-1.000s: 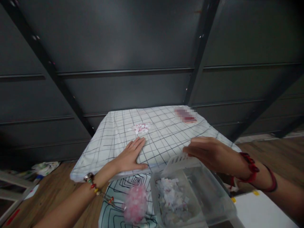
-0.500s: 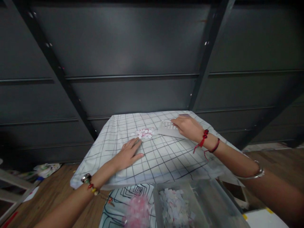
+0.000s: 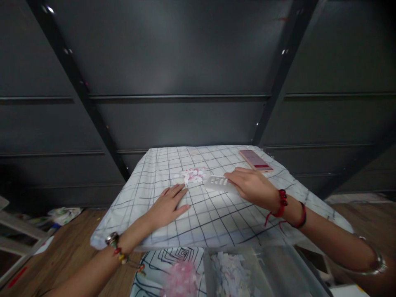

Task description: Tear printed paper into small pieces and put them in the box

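My left hand [image 3: 168, 207] lies flat on the checked white cloth [image 3: 210, 218], its fingers stretched out just short of a small pile of white and pink pieces [image 3: 194, 175]. To the right of that pile, my right hand [image 3: 252, 184] grips a white slotted plastic tray [image 3: 218, 184] by its right end. The tray is tilted low over the cloth, its left end close to the pieces. My right fingers cover part of it, and I cannot make out whether anything is in its slots.
A phone [image 3: 255, 160] lies on the cloth beyond my right hand. Below the near edge stands a grey plastic box [image 3: 275, 268] with white pieces [image 3: 230, 272] in its left part. A pink heap [image 3: 181, 278] lies beside it. A dark panelled wall [image 3: 179, 119] rises behind.
My right hand has drawn the white tray nearer to me, and the phone behind it shows fully. My left hand stays flat in nearly the same place. The view has shifted slightly.
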`<state>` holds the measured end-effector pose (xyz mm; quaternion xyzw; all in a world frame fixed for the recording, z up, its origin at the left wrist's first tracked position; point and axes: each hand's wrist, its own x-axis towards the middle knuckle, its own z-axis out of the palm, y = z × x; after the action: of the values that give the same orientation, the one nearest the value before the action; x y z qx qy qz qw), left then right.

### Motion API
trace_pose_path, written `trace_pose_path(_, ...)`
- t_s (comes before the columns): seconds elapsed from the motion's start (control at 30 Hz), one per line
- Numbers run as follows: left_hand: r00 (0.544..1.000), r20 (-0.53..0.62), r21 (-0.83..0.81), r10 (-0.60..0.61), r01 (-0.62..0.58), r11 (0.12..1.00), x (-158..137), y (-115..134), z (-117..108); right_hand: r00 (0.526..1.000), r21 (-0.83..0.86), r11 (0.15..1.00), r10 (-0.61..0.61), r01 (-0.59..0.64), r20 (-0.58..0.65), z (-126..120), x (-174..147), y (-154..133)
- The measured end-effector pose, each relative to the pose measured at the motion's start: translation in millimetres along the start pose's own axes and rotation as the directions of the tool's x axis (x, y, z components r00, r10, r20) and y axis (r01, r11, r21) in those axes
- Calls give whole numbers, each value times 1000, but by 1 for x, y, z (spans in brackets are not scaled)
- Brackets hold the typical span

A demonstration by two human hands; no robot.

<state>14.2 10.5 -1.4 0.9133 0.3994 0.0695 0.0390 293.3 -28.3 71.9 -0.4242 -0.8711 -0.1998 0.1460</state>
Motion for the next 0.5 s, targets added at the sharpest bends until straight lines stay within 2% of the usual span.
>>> trace_pose_path(0.1, 1000, -6, -6, 0, 0, 1000, 0, 0, 0, 998, 35, 998, -41, 43, -52, -5, -6, -15)
trace_pose_path(0.23, 1000, 23, -16, 10, -9, 1000, -8, 0, -3, 1000, 77, 997, -12, 13, -17, -18, -7, -40)
trace_pose_path(0.4, 998, 60, -16, 1, 0, 1000, -32, -8, -8, 998, 130, 991, -16, 8, 61, -31, -7, -64)
trace_pose_path(0.5, 995, 92, 5, -27, 26, 1000, -48, -14, -13, 998, 130, 990, -62, 59, 21, -36, -10, -75)
